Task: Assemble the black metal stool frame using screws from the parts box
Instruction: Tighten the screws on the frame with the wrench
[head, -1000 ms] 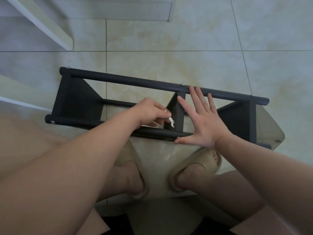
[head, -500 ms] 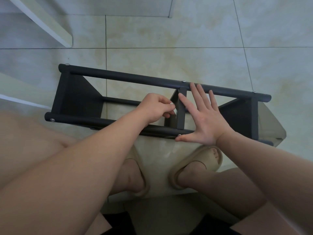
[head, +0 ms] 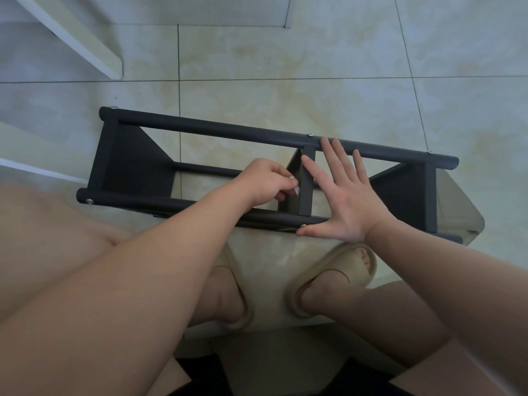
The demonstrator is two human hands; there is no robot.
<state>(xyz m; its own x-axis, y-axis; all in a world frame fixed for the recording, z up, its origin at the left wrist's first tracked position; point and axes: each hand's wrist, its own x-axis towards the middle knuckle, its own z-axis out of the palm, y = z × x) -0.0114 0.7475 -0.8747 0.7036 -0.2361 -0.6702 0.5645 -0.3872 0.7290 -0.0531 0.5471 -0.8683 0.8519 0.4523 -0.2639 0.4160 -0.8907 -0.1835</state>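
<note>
Left hand has curled tighter against the frame crossbar.

The stool frame is matt black metal with shiny silver screw heads; the floor tiles are glossy.

The floor is pale glossy tile, cream mottled with yellowish patches, crossed by thin dark grout lines. The black metal stool frame lies on it on its side, its long tubes running left to right across the middle. Nearer the person, two feet in beige slippers stand on the tiles just beside the frame's near tube. A white board slants across the far left corner
</note>
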